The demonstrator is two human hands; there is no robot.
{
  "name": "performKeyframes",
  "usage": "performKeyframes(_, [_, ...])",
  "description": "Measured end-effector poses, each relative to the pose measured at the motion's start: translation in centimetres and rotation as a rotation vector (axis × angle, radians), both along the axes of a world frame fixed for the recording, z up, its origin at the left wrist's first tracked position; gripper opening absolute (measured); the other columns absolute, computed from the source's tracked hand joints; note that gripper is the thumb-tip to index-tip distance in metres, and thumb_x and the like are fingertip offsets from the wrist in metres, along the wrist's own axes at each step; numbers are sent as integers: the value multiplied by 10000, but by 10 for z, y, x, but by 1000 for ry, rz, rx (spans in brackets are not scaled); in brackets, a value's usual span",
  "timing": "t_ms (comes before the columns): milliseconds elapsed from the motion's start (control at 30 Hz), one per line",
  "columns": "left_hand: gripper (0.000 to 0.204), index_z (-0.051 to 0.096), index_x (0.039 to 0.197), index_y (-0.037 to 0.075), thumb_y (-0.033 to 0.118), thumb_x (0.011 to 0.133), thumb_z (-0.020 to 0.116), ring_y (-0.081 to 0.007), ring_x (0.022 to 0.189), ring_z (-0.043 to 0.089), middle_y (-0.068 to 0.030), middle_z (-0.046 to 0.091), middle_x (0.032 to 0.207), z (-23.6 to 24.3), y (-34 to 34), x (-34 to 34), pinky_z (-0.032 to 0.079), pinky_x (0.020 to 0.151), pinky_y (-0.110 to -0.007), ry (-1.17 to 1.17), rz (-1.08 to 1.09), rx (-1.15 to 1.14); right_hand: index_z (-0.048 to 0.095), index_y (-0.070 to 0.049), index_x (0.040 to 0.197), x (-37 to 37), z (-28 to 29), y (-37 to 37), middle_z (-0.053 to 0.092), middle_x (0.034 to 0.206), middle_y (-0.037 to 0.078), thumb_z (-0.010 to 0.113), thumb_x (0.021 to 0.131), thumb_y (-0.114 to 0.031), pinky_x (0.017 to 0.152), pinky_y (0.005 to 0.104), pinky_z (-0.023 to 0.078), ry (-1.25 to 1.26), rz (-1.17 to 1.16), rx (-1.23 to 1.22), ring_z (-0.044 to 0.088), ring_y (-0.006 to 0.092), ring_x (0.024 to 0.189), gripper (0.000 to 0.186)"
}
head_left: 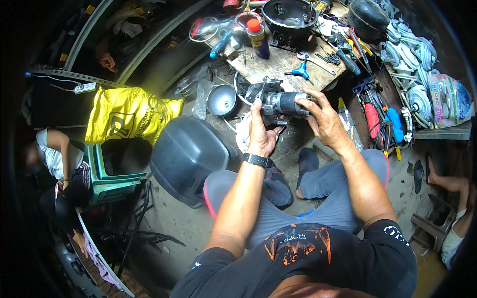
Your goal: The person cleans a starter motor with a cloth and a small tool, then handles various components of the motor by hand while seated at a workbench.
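Observation:
In front of my knees I hold a black and silver cylindrical motor (pixel 285 103) with a metal bracket at its left end. My left hand (pixel 262 131) is closed on the bracket end, thumb on the near side and fingers underneath. My right hand (pixel 325 119) grips the motor's right end, fingers over the top. Just beyond it is a worn wooden bench (pixel 256 73). On that lie a blue three-armed wrench (pixel 299 71) and a silver adjustable wrench (pixel 318 63). A spray can (pixel 259 43) with a red cap stands behind them. A round metal bowl (pixel 221 101) sits left of the motor.
A large black plastic shell (pixel 191 156) stands by my left knee, near a yellow bag (pixel 126 114) and green stool (pixel 113 184). At right are hand tools (pixel 375 116) and many grey metal parts (pixel 415 64). One person (pixel 59 154) is at left, another's leg (pixel 452 184) at right.

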State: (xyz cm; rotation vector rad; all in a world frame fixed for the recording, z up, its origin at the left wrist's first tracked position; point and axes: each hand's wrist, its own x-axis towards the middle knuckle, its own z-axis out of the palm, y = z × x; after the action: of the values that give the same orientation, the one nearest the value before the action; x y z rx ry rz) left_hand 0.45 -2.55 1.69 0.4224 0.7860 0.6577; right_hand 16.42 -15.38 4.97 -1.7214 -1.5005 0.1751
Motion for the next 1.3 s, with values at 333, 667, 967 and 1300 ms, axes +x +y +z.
performKeyframes(333, [551, 645, 1160, 61, 562, 936, 694, -199, 849, 661, -69, 709, 969, 2, -5, 2, 557, 871, -448, 55, -16, 55, 694, 21, 897, 22, -26, -11, 715, 706, 140, 286, 944, -855, 562, 358, 580, 829, -215, -664, 708, 202, 597, 967])
performKeyframes(667, [551, 638, 1173, 77, 560, 919, 714, -195, 833, 652, -57, 698, 970, -3, -2, 1, 550, 848, -427, 50, -27, 62, 593, -115, 1360, 6, 1, -4, 565, 1359, 187, 832, 706, 31, 1023, 419, 551, -33, 15, -18, 617, 393, 1219, 711])
performKeyframes(967, [563, 627, 1180, 98, 578, 904, 729, -188, 875, 637, -46, 682, 980, -4, -4, 4, 537, 818, -395, 65, -27, 98, 505, 19, 1435, 18, -15, -10, 676, 1209, 231, 567, 996, -634, 756, 376, 622, 702, -269, -428, 742, 254, 866, 790])
performKeyframes(1300, [486, 629, 1188, 120, 523, 932, 719, -167, 895, 649, -25, 690, 1018, -4, -1, 5, 536, 816, -373, 56, -48, 124, 578, -22, 1351, 13, -2, 0, 697, 1114, 205, 674, 969, -511, 682, 374, 629, 572, -205, -442, 748, 308, 792, 627])
